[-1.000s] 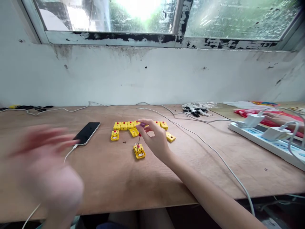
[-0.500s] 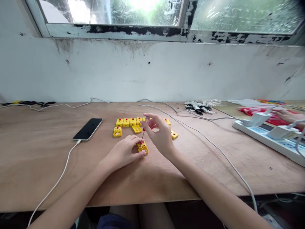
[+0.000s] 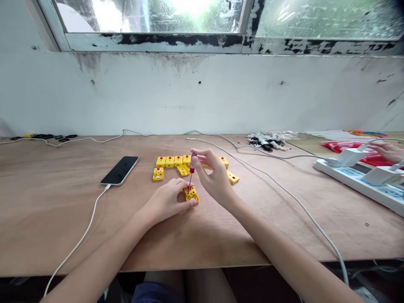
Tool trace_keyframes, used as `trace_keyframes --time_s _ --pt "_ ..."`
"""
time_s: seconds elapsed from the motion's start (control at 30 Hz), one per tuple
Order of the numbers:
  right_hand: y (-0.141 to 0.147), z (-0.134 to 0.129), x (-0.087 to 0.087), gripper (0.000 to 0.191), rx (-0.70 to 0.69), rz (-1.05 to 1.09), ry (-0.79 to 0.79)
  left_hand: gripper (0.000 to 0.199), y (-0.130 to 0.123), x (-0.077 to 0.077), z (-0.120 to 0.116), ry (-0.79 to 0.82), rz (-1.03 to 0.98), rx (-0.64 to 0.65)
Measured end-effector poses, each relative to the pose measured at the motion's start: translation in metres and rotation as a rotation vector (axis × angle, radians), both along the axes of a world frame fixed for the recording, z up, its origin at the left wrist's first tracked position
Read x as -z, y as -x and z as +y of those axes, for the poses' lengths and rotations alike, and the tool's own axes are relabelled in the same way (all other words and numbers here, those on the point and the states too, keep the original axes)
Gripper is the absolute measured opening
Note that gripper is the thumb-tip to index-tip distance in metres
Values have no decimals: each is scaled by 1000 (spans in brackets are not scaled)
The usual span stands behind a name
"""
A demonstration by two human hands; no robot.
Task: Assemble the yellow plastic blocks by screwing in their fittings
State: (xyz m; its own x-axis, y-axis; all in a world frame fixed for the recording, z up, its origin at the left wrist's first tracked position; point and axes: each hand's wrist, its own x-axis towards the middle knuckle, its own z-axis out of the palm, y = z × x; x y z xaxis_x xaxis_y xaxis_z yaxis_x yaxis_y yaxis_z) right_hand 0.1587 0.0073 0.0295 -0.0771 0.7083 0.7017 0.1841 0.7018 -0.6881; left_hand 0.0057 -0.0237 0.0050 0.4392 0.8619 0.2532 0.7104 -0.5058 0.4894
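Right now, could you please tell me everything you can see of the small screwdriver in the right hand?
The small screwdriver has a purplish, translucent-looking handle, a red collar and a thin metal shaft. It stands nearly upright, pinched at the handle by the right hand, with its tip down on a yellow block.

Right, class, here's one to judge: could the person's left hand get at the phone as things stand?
Probably yes. The left hand rests on a yellow plastic block, so it would have to let go, but only plywood tabletop lies between it and the phone.

No lettering, numbers or labels can be read anywhere.
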Motion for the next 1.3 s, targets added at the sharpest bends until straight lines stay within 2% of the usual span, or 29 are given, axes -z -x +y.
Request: trace_keyframes --time_s 0.07,0.1,0.2,0.27,0.33,0.43,0.5,0.57,0.63,0.7,0.8,0.83,0.87,1.0,1.07,1.17,1.2,1.3 --pt "1 1 0 13 -90 42 21 33 0 -1 0 2 11 -4" --pt "1 2 1 12 -82 58 21 35 1 -1 0 1 16 1" --pt "1 3 2 14 82 33 -26 37 1 -1 0 -4 31 23" --pt "1 2 2 14 130 4 -68 36 2 -1 -1 -6 33 20" --pt "2 2 3 10 65 22 -64 36 1 -1 -1 -4 31 14" --pt "2 3 4 8 -61 86 25 37 1 -1 -1 -3 23 12" --pt "1 4 3 9 -10 67 35 37 2 -1 -1 -2 19 15" --pt "-1 3 1 9 103 -10 -14 38 2 -1 0 -2 19 17" --pt "-2 1 -1 11 149 -91 -53 38 2 0 0 -7 21 14" --pt "-2 -2 -3 16 89 -121 -50 37 2 0 0 -8 23 8" --pt "-1 -3 -4 23 -98 -104 -4 33 1 1 0 -2 23 0" --pt "0 -3 -3 24 -121 -95 7 32 1 1 0 -2 20 3" --pt "0 -2 -3 23 -103 -89 5 33 1 1 0 -3 15 8" --pt "-2 0 -2 17 132 -136 -83 38 1 1 1 -6 -3 27" --pt "-3 0 -3 19 106 -153 -99 37 1 0 1 2 1 19" --pt "-2 -2 -4 28 -79 -129 -31 34 1 -1 1 12 9 11" --pt "-2 -3 -4 29 -102 -120 -9 33 1 -1 1 10 12 16" --pt "-1 -5 -5 24 22 -136 -24 33 0 -1 1 1 16 35"
